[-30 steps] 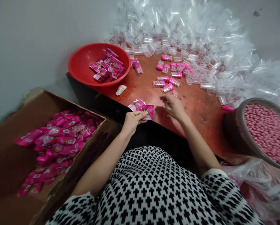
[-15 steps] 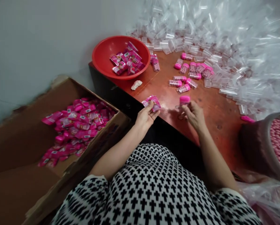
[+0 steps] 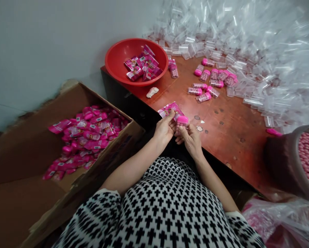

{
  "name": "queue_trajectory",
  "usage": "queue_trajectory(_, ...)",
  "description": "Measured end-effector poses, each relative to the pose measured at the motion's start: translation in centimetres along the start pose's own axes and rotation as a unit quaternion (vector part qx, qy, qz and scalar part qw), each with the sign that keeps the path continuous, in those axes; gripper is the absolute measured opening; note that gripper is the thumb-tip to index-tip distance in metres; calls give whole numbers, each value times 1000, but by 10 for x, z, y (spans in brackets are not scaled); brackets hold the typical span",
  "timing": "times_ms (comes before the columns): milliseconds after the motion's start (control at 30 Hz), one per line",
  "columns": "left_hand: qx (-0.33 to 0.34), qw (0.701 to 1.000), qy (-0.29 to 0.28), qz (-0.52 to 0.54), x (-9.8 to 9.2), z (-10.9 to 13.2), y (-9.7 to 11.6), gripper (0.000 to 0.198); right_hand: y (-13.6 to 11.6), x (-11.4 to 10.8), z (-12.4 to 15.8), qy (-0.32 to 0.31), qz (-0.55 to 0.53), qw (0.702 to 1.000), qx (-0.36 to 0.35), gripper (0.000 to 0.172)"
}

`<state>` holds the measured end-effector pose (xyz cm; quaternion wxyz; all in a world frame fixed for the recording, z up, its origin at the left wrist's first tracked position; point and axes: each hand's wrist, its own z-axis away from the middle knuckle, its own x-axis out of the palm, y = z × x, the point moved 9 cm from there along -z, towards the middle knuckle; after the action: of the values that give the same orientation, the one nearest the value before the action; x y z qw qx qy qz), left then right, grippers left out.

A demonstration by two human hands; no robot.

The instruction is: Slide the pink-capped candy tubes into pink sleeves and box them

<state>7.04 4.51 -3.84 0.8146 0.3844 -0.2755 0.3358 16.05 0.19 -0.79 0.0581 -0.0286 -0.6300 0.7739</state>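
At the table's near edge my left hand (image 3: 165,130) is closed on a pink printed wrapper (image 3: 170,108), pinched under the thumb. Right beside it, my right hand (image 3: 192,139) grips a small clear bottle with a pink cap (image 3: 182,120), held upright with pink beads inside. The two hands meet, and the bottle's cap overlaps the wrapper's lower right corner. Fingers hide part of the bottle. Farther back on the table lie several filled bottles (image 3: 203,97) with pink caps.
A red bowl (image 3: 113,69) holds more pink wrappers at the table's back left corner. Left of me stands a cardboard box (image 3: 128,129) with wrapped bottles. Clear empty containers (image 3: 221,38) are heaped at the back right. A tub (image 3: 278,155) of pink beads stands at right.
My right hand has moved left and down with the bottle, bringing it up against my left hand and the wrapper. My left hand has stayed nearly in place.
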Motion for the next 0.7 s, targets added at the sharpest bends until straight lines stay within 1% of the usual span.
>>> queue_trajectory(67, 18, 999, -15, -28, 3, 3, 3, 27, 1, 4, -1, -24, -18, 1000, 6, 35)
queue_trajectory(167, 41, 995, -62, -69, 11, 5, 9, 35, 5, 6, -3, -45, -38, 998, 23, 35)
queue_trajectory(233, 52, 990, -95, -86, 16, 6, 12, 37, 4, 2, -4, -27, -28, 999, 11, 34)
queue_trajectory(333, 60, 983, -132, -109, 21, 7, 13, 36, -3, -6, -4, 22, 17, 999, -35, 31)
queue_trajectory(400, 51, 980, -144, -129, 22, 7, 10, 36, -7, -9, -3, 40, 48, 996, -59, 30)
queue_trajectory(467, 40, 978, -147, -145, 22, 7, 6, 35, -9, -9, -3, 44, 65, 994, -74, 29)
queue_trajectory(567, 36, 974, -151, -162, 21, 7, 5, 34, -7, -6, -4, 22, 40, 996, -70, 29)
queue_trajectory(700, 23, 966, -166, -198, 22, 5, 9, 31, 4, 3, -7, -45, -54, 997, -7, 33)
